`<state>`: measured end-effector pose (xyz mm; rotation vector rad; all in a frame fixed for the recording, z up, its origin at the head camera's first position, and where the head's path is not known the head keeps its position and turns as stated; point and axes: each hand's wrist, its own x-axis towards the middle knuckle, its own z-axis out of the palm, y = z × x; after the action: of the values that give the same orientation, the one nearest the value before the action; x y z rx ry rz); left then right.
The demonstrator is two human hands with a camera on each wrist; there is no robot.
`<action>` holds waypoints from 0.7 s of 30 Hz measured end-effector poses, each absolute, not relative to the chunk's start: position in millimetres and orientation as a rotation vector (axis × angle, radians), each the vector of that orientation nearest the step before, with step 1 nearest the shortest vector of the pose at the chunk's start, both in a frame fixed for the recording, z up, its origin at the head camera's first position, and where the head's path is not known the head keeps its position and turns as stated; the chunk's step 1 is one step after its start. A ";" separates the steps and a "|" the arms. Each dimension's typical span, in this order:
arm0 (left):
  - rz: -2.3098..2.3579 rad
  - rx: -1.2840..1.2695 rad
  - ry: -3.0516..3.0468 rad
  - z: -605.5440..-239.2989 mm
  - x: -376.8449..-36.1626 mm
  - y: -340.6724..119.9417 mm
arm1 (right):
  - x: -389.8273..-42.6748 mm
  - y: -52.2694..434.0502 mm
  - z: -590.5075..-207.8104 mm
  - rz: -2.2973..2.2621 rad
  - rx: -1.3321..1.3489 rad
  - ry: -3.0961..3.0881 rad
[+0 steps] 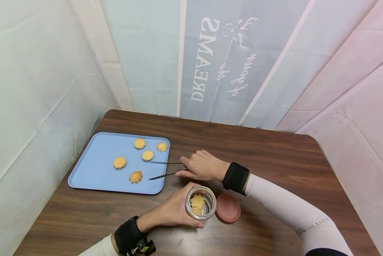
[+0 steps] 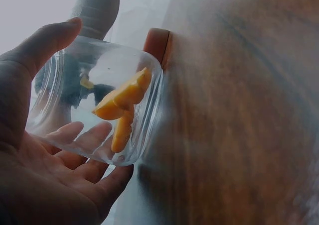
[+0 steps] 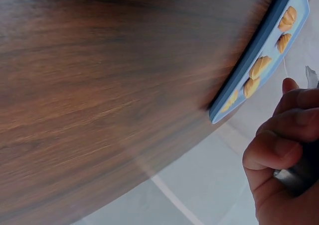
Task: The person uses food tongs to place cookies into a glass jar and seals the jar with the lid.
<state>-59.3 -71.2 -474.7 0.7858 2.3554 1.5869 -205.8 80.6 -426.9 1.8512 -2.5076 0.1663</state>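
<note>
Head view: right hand on wooden table, fingers curled round metal tongs, both tips spread apart over the right edge of blue tray; five cookies on tray, nearest one just beside lower tong tip; left hand wrapped round open glass jar standing near the table's front edge, cookies inside; terracotta lid flat on table, touching or just beside jar.

Left wrist view: left hand cradling jar, thumb over the top wall, fingers beneath; jar cookies seen through the side as two or three overlapping pieces; lid edge-on behind jar; tongs and tray out of frame.

Right wrist view: right hand clenched on dark tong handle; tray seen edge-on with cookies; tong tips largely out of frame.
</note>
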 end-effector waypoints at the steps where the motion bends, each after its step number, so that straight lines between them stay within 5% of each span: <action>1: 1.585 0.787 2.360 -474.9 -59.1 -71.2 | -205.8 78.7 -427.5 0.163 1.854 -2.505; 21: 1.569 0.749 2.314 -474.2 -60.0 -73.8 | -211.5 50.2 -440.5 0.122 1.910 -2.459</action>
<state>-60.0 -73.8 -474.2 0.7489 2.3136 1.5692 -211.5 50.2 -440.5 1.9095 -2.4593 0.1223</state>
